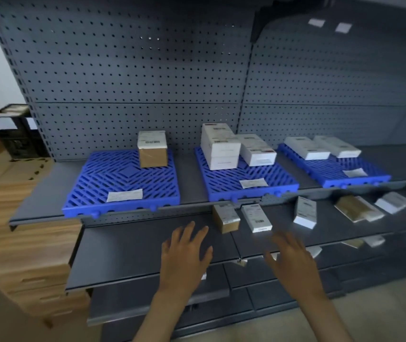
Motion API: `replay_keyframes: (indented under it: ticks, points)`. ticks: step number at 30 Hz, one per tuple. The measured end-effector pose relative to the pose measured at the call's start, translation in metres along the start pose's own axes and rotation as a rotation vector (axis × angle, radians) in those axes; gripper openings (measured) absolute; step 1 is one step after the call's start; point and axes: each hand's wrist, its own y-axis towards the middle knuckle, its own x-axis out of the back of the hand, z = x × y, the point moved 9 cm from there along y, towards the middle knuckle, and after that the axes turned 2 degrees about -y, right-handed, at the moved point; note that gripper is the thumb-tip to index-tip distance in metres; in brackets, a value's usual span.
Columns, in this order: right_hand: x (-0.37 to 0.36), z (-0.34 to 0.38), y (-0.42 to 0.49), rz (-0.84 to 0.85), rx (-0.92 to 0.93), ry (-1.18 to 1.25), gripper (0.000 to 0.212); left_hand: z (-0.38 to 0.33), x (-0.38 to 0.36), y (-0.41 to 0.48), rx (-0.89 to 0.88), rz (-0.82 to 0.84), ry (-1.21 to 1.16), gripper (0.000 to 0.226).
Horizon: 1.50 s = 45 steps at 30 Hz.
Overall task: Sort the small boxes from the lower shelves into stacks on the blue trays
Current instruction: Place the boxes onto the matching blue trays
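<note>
Boxes (pixel 256 218) are being left untouched toward the shelf's (pixel 135 248) back edge; left hand (pixel 184 253) and right hand (pixel 293 257) are being held spread, empty; labels are unreadable.

The left hand (pixel 184 253) reached forward, palm down, fingers spread. The right hand (pixel 293 260) did likewise, empty and blurred.

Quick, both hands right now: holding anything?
Left hand: open, fingers spread, holding nothing.
Right hand: open, fingers spread and blurred, holding nothing.
</note>
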Motion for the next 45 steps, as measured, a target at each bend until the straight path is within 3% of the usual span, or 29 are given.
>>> replay_keyframes:
  ticks: [13, 24, 35, 45]
  points:
    - [0.003, -0.181, -0.036, 0.091, -0.02, 0.08, 0.034, -0.158, -0.111, -0.007, 0.094, 0.105, 0.008, 0.054]
    - [-0.029, -0.237, -0.018, 0.239, -0.007, 0.169, 0.036, -0.203, -0.167, 0.022, 0.267, 0.068, 0.007, 0.048]
    - [-0.124, -0.243, 0.049, 0.366, 0.039, 0.148, 0.036, -0.153, -0.254, 0.089, 0.319, 0.118, -0.019, 0.055]
    - [-0.241, -0.255, 0.106, 0.522, 0.08, 0.16, 0.038, -0.084, -0.337, 0.193, 0.418, 0.188, 0.118, 0.066]
